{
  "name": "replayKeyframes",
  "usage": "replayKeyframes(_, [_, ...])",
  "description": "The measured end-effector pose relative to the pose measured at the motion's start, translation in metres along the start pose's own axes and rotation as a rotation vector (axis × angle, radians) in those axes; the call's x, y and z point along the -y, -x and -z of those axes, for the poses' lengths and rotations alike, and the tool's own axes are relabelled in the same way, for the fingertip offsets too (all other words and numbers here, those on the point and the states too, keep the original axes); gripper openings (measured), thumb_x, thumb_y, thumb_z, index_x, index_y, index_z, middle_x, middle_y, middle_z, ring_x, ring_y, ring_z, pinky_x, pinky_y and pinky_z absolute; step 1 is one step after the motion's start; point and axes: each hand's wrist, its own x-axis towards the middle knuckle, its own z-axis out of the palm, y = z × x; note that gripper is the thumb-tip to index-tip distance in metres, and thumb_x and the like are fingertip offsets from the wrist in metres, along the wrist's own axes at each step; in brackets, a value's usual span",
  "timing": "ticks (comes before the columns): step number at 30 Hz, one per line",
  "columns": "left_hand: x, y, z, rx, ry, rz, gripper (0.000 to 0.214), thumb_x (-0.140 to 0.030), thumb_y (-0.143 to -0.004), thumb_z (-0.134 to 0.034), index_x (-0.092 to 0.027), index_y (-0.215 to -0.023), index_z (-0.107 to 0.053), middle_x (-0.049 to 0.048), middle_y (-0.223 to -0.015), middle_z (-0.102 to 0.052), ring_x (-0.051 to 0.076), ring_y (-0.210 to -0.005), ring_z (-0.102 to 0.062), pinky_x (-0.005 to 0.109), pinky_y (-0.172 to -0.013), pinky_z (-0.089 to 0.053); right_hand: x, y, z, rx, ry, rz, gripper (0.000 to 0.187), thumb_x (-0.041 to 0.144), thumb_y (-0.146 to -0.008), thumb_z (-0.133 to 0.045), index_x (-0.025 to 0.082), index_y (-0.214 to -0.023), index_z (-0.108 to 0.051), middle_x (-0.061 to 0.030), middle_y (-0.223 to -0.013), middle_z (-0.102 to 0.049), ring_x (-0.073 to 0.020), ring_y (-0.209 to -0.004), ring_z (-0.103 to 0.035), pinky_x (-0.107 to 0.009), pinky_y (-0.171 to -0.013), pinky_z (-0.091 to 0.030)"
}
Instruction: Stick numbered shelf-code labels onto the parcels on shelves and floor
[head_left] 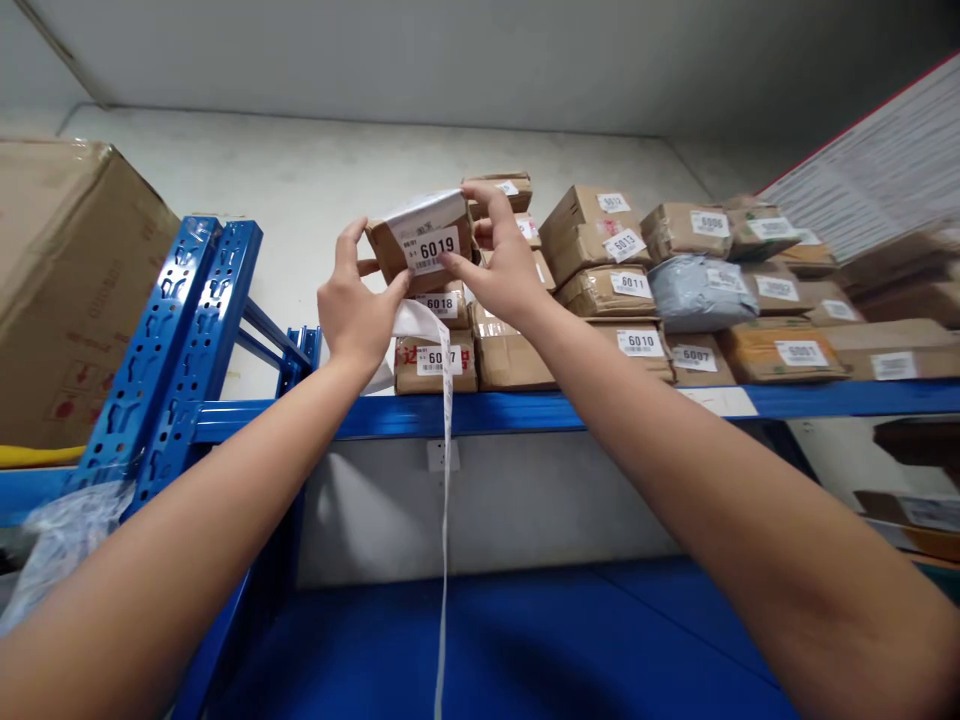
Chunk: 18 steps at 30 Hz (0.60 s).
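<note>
Between my two raised hands is a small cardboard box [387, 252] with a white label reading 6019 [435, 249] on its front. My left hand [356, 310] grips its left side, thumb at the lower front edge. My right hand [510, 260] holds the right side, with the thumb on the label. Directly below are the box labelled 6018 [441, 303] and the box labelled 6017 [427, 372]. A long white paper strip [445, 440] hangs down from beneath my left hand; its upper end is partly hidden.
Numbered parcels, such as the one marked 6010 [611, 338] and a grey bag [694, 295], are stacked along the shelf's blue beam [517, 416]. A perforated blue upright [202, 340] and a large carton [67, 290] stand at left. A lower blue shelf [525, 640] lies underneath.
</note>
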Motion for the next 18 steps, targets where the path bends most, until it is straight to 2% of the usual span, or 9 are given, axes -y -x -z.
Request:
replayKeyframes(6, [-0.011,0.001,0.012,-0.002,-0.001,-0.017,0.057,-0.027,-0.071,-0.074,-0.036,-0.119,-0.044,-0.0027,-0.107,-0.066,0.023,-0.094,-0.065,0.034,-0.074,-0.052,0.011,0.010,0.007,-0.011,-0.010,0.033,0.058,0.031,-0.082,-0.061,0.035,-0.130,-0.029,-0.0054,-0.122,-0.050,-0.0225,-0.104,-0.051,-0.043,-0.085,-0.052])
replayKeyframes(10, [-0.011,0.020,0.017,-0.062,-0.020,-0.050,0.052,-0.027,-0.071,-0.073,-0.033,-0.113,-0.043,-0.0007,-0.107,-0.064,0.021,-0.095,-0.064,0.029,-0.063,-0.050,0.014,0.038,0.003,-0.103,-0.021,0.130,0.053,0.030,-0.083,-0.058,0.033,-0.127,-0.028,-0.0092,-0.125,-0.042,-0.0244,-0.115,-0.045,-0.043,-0.078,-0.056])
replayKeyframes(14, [-0.003,0.042,0.017,-0.121,-0.090,-0.080,0.043,-0.019,-0.067,-0.072,-0.028,-0.099,-0.045,-0.0027,-0.093,-0.064,0.017,-0.081,-0.064,0.023,-0.053,-0.044,0.006,0.070,-0.007,-0.185,-0.076,0.274,0.044,0.021,-0.081,-0.056,0.033,-0.115,-0.032,-0.0074,-0.121,-0.036,-0.0226,-0.118,-0.042,-0.039,-0.077,-0.056])
replayKeyframes(18, [-0.003,0.050,0.020,-0.081,-0.138,-0.084,0.041,-0.014,-0.066,-0.071,-0.029,-0.096,-0.046,-0.0038,-0.090,-0.063,0.016,-0.075,-0.063,0.024,-0.053,-0.043,0.003,0.086,-0.012,-0.194,-0.132,0.236,0.045,0.017,-0.077,-0.056,0.033,-0.111,-0.030,-0.0074,-0.122,-0.035,-0.0220,-0.119,-0.041,-0.038,-0.077,-0.056])
